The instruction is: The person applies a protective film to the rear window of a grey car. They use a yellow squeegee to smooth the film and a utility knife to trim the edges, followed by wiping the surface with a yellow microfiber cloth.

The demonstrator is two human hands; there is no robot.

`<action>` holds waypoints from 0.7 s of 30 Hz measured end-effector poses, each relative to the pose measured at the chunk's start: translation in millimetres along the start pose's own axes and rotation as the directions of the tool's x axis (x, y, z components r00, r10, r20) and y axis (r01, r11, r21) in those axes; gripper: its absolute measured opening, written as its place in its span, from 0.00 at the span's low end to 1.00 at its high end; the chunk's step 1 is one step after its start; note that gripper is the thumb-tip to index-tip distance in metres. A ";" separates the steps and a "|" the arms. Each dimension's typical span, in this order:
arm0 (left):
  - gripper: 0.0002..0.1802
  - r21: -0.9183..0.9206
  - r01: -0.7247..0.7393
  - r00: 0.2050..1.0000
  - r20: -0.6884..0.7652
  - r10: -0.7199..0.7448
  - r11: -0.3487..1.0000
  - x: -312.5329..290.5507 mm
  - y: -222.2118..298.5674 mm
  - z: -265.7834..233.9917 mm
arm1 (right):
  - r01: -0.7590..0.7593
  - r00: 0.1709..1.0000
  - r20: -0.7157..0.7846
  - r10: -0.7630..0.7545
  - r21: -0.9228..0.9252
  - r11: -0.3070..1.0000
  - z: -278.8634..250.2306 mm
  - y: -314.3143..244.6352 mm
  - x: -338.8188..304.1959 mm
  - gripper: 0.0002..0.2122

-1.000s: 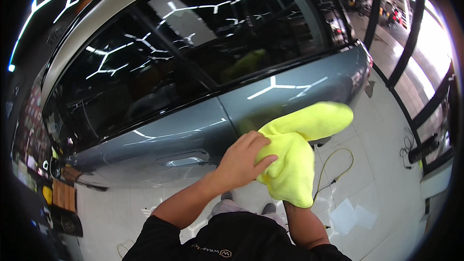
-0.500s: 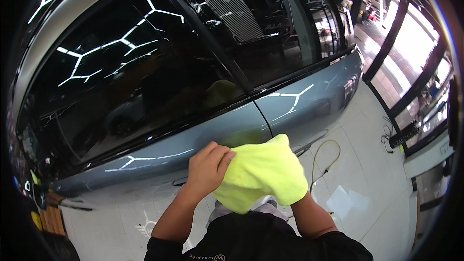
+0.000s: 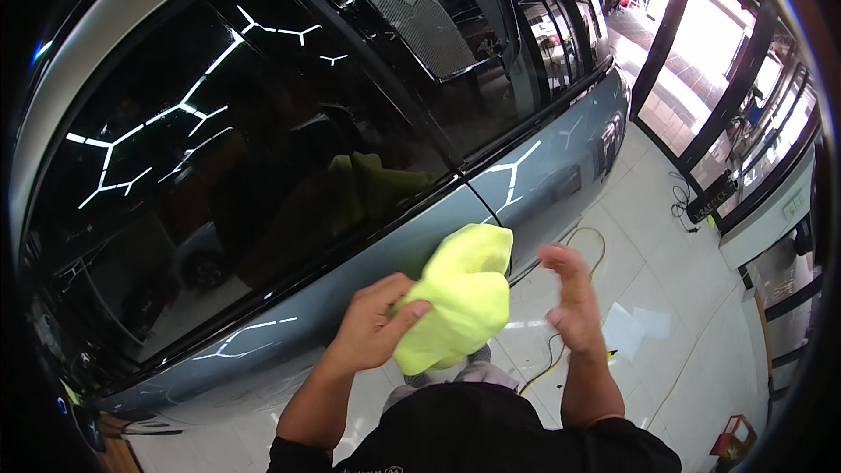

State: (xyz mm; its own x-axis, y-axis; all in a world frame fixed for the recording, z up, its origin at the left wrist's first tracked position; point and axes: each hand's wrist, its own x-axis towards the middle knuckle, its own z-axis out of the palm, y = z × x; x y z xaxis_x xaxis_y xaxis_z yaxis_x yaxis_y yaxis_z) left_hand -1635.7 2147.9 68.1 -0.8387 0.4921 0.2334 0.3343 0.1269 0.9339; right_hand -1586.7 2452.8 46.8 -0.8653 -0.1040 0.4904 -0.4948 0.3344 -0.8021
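Note:
My left hand [image 3: 375, 322] pinches the left edge of a bright yellow-green cloth [image 3: 464, 298] between thumb and fingers. The cloth hangs in loose folds in front of my body, close to the blue-grey side of a car [image 3: 399, 254]. To the right of the cloth, my right hand [image 3: 574, 298] is raised with thumb and fingers apart and nothing in it; its fingertips are slightly blurred. The car's dark side window [image 3: 289, 149] reflects the cloth and branching ceiling lights. My left fingers' far sides are partly hidden by the cloth.
Pale floor tiles [image 3: 631, 236] run along the car. A yellow hose [image 3: 601, 250] and white sheets [image 3: 624, 330] lie at the right. Dark-framed glass doors [image 3: 701, 79] stand at the far right. A red box [image 3: 734, 436] sits low at the right.
My right hand has come out from under the cloth and moved right, apart from it. The cloth is now bunched narrower in my left hand. The view has turned slightly.

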 end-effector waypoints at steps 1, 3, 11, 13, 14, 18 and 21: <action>0.09 -0.033 -0.053 0.996 0.067 0.055 0.998 2.2 -6.3 7.9 | -0.056 0.996 0.076 0.047 0.120 0.991 24.5 -5.1 -2.9 0.32; 0.10 -0.183 0.060 0.993 -0.088 -0.077 0.981 10.6 -9.5 34.8 | -0.185 0.968 0.223 0.113 0.337 0.923 84.1 -8.7 -11.0 0.32; 0.14 -0.039 0.093 0.991 -0.091 -0.096 0.995 -13.4 -65.6 1.5 | 0.136 0.988 -0.023 -0.154 -0.359 0.923 15.2 7.1 111.0 0.16; 0.12 -0.075 0.129 0.991 -0.005 -0.130 0.989 -20.7 -69.5 7.4 | 0.226 0.972 0.176 -0.153 -0.552 0.803 9.6 -23.7 166.5 0.17; 0.13 -0.074 0.158 0.987 0.049 -0.155 0.985 -21.1 -69.1 13.5 | 0.310 0.942 0.305 -0.139 -0.637 0.705 13.5 -31.2 190.1 0.18; 0.15 -0.045 0.185 0.974 0.138 -0.177 0.982 -38.1 -74.4 17.0 | 0.618 0.767 0.627 -0.139 -0.662 0.425 41.5 -13.4 230.4 0.16; 0.15 -0.102 0.284 0.958 0.063 -0.279 0.953 -57.9 -91.7 11.6 | 0.698 0.703 0.696 -0.146 -0.635 0.332 35.8 10.9 226.2 0.12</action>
State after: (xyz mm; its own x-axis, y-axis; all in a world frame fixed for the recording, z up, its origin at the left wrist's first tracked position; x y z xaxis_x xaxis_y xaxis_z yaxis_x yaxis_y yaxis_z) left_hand -1612.8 2117.8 -34.2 -0.8697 0.4906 -0.0538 0.0369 0.1732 0.9842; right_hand -1790.8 2399.4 136.8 -0.5920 -0.7740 0.2246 -0.7168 0.6331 0.2922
